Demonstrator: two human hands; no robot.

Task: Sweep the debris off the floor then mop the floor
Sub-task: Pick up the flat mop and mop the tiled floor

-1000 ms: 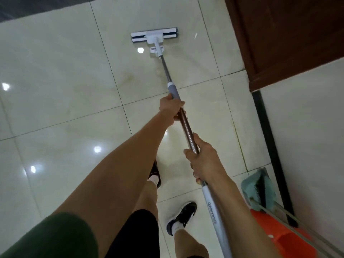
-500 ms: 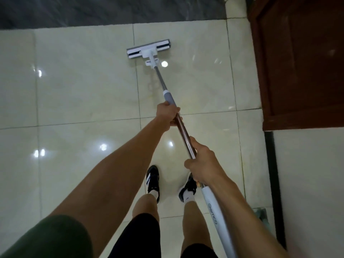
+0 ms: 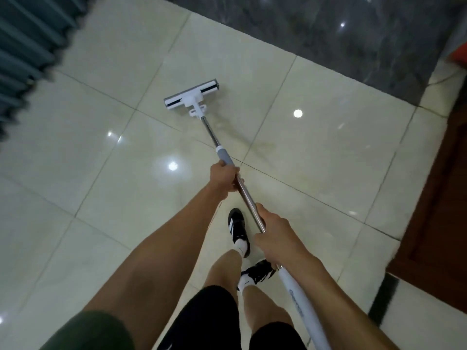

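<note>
A person looks down at their own legs in black shorts (image 3: 214, 322) and black-and-white shoes (image 3: 237, 228) on a glossy cream tiled floor (image 3: 101, 198). The right hand (image 3: 274, 238) is wrapped around the mop (image 3: 242, 190) at the upper end of its metal shaft, just above the white handle. Farther along, the left hand (image 3: 223, 176) is closed on the shaft below a grey sleeve. Beyond, the white mop head (image 3: 191, 97) lies flat on the tiles, near a dark marble strip (image 3: 328, 34).
</note>
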